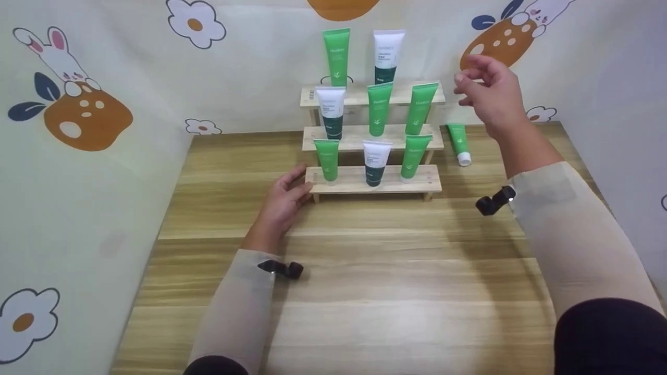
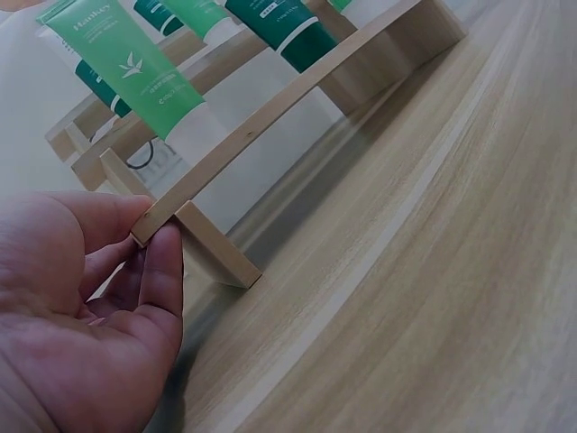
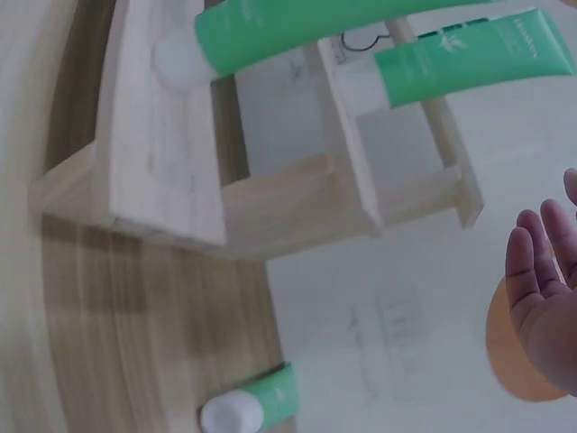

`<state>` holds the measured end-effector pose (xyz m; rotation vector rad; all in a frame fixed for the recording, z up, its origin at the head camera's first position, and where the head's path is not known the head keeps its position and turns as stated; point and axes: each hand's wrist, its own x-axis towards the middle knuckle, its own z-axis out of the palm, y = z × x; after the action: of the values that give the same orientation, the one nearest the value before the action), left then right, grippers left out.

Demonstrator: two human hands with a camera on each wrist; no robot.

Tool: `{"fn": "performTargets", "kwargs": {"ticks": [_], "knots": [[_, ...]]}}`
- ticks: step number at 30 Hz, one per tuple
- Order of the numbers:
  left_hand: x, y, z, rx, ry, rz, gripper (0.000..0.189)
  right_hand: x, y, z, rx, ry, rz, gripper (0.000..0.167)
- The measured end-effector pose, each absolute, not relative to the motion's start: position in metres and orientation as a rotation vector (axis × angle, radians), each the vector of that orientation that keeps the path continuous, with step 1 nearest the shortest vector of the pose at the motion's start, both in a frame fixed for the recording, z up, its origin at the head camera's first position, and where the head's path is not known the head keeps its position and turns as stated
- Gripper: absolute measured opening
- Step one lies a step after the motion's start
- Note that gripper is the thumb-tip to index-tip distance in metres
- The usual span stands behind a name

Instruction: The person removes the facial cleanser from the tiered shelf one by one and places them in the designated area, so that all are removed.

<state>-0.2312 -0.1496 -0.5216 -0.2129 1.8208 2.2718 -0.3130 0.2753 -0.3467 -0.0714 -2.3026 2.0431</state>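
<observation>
A three-step wooden display rack (image 1: 346, 185) holds several upright tubes on its shelves. My left hand (image 1: 284, 203) pinches the left end of the lowest shelf between thumb and fingers, as the left wrist view shows. Closest to it stands a green tube (image 2: 135, 68) with a white cap. My right hand (image 1: 492, 94) hovers in the air right of the top shelf, fingers loosely bent and holding nothing. Among the tubes on the rack are a white and dark green tube (image 1: 376, 162) in the front row and a green tube (image 1: 337, 56) on top.
Right of the rack, a green tube (image 1: 458, 143) lies on the wooden table (image 1: 365, 291), its white cap toward me. Behind and at both sides hangs a printed cloth (image 1: 255, 78) with rabbits, oranges and flowers.
</observation>
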Motion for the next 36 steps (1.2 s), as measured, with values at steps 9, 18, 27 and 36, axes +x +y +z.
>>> {"fn": "performTargets", "kwargs": {"ticks": [9,18,27,36], "knots": [[-0.228,-0.153,-0.523,-0.236,1.812,2.281,0.062,-0.317,0.244,-0.324,0.096,-2.255,2.108,0.053],[-0.23,-0.15,-0.52,-0.236,1.805,2.288,0.062,-0.327,0.229,-0.312,0.185,-2.253,2.162,0.059],[-0.23,-0.149,-0.519,-0.226,1.806,2.283,0.063,-0.333,0.212,-0.299,0.232,-2.324,2.148,0.06],[-0.23,-0.148,-0.521,-0.209,1.813,2.287,0.061,-0.342,0.2,-0.288,0.225,-2.48,2.047,0.061]]}}
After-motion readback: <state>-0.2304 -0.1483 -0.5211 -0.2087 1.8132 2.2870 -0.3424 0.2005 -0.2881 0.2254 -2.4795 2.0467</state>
